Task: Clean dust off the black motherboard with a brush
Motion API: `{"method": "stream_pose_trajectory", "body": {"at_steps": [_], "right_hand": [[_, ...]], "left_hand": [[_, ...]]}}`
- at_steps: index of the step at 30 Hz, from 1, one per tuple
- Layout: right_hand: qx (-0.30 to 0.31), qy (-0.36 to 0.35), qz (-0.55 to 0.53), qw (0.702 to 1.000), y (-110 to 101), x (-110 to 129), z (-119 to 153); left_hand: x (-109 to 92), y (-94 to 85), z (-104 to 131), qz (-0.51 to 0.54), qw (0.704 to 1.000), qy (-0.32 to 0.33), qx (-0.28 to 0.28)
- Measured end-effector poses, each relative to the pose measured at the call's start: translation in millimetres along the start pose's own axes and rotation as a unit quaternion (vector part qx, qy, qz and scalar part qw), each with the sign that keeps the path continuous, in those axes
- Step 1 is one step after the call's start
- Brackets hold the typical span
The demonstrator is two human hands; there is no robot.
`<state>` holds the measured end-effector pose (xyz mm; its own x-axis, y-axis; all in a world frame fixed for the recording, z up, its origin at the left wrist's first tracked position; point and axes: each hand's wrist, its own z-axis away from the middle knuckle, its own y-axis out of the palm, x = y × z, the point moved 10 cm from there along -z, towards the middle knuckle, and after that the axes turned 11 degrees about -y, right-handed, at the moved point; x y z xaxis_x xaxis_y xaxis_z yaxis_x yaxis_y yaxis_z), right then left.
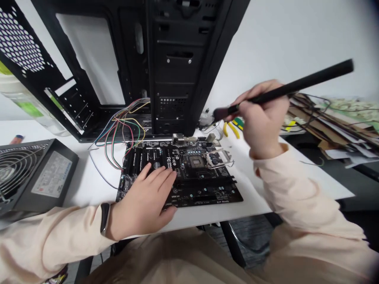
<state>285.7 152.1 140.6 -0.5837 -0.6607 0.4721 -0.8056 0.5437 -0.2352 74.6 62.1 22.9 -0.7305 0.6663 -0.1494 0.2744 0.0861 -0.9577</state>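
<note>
A black motherboard (207, 197) lies flat on the white table, its bare CPU socket (196, 161) exposed and the metal socket cover (219, 158) swung up. Across the board's left part rests my left hand (145, 197), fingers stretched out and holding nothing. My right hand (263, 116) is raised above the table, right of the board, with its fingers wrapped round a black-handled brush (314, 81). The brush's dark bristles point left, apart from the board. Several coloured wires (114, 146) run from the computer case down to the board's left edge.
The black computer case (177, 75) stands open behind the board. At left sits a power supply (53, 173), with a clear bottle (35, 106) behind it. Yellow-handled pliers (232, 128) lie past my right hand. Stacked cardboard and cables (334, 134) fill the right side. The table (254, 205) ends close to my body.
</note>
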Motion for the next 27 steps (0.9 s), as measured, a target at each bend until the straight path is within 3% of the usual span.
{"method": "stream_pose_trajectory", "body": {"at_steps": [1,2,4,6,8,15,22,27], "right_hand": [[0.013,-0.028,-0.102,0.994,13.5,17.7,10.3],[0.064,-0.042,-0.165,0.983,30.5,34.2,23.2],[0.211,-0.043,-0.248,0.944,64.7,64.1,55.6],[0.315,-0.048,-0.307,0.897,81.4,87.9,84.4],[0.372,-0.061,-0.336,0.863,85.9,101.3,101.3],[0.403,-0.088,-0.336,0.847,83.6,102.5,112.6],[0.429,-0.194,-0.272,0.839,83.9,108.3,124.3],[0.365,-0.135,-0.297,0.872,73.9,94.4,109.6]], "left_hand": [[-0.3,0.8,-0.3,-0.005,1.0,0.001,0.005],[-0.5,1.5,-0.6,-0.009,1.0,0.002,0.009],[-1.2,2.7,-1.0,-0.012,1.0,0.006,0.019],[-1.2,3.0,-1.7,-0.009,1.0,0.006,0.026],[-1.5,2.1,-2.3,-0.005,1.0,0.008,0.027],[-2.2,0.6,-3.0,-0.015,0.999,0.022,0.022],[-2.0,3.5,-2.1,-0.026,0.999,0.023,0.017],[-4.1,1.3,-2.6,-0.029,0.999,0.03,0.008]]}}
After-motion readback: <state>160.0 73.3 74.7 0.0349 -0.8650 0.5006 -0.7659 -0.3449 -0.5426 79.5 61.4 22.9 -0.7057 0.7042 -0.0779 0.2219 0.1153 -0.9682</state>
